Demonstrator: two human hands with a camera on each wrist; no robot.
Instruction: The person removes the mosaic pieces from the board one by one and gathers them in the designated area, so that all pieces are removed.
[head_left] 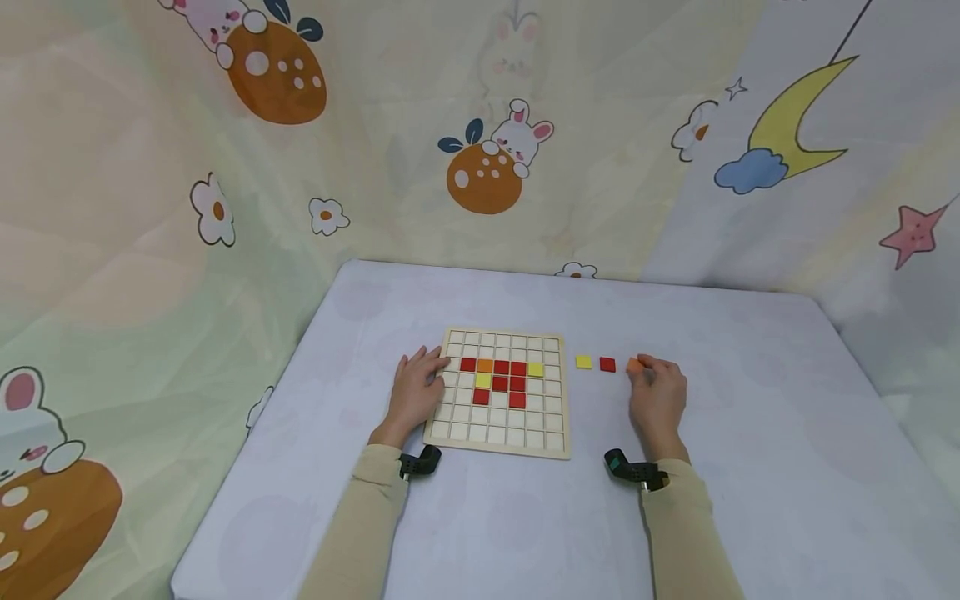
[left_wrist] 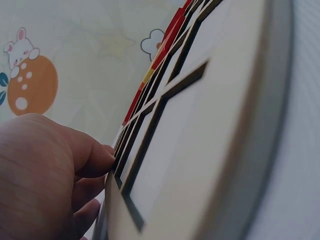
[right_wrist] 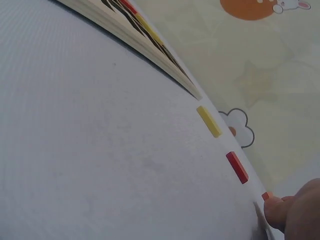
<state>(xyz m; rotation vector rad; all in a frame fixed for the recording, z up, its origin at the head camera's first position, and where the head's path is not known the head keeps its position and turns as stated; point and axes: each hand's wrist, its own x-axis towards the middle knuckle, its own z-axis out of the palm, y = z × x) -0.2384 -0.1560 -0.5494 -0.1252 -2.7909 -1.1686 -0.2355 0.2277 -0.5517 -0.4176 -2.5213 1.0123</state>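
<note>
A square wooden grid board [head_left: 496, 452] lies on the table with several coloured square tiles in its cells: red, yellow and one orange tile [head_left: 485, 366]. My left hand [head_left: 415, 390] holds the board by its left edge. In the left wrist view, one fingertip of the left hand [left_wrist: 40, 175] rests on the frame beside the cells, and other fingers lie along the side. Right of the board, my right hand [head_left: 658, 404] pinches a loose orange tile [head_left: 635, 364] at the table surface; the fingers partly cover it. A yellow tile [head_left: 583, 362] and a red tile [head_left: 607, 364] lie between board and right hand.
The board stands on a table with a pale cloth [head_left: 510, 525]. A printed curtain [head_left: 390, 150] with rabbits, flowers and a moon hangs behind the table's far edge. Each wrist wears a black strap with a small camera [head_left: 636, 472].
</note>
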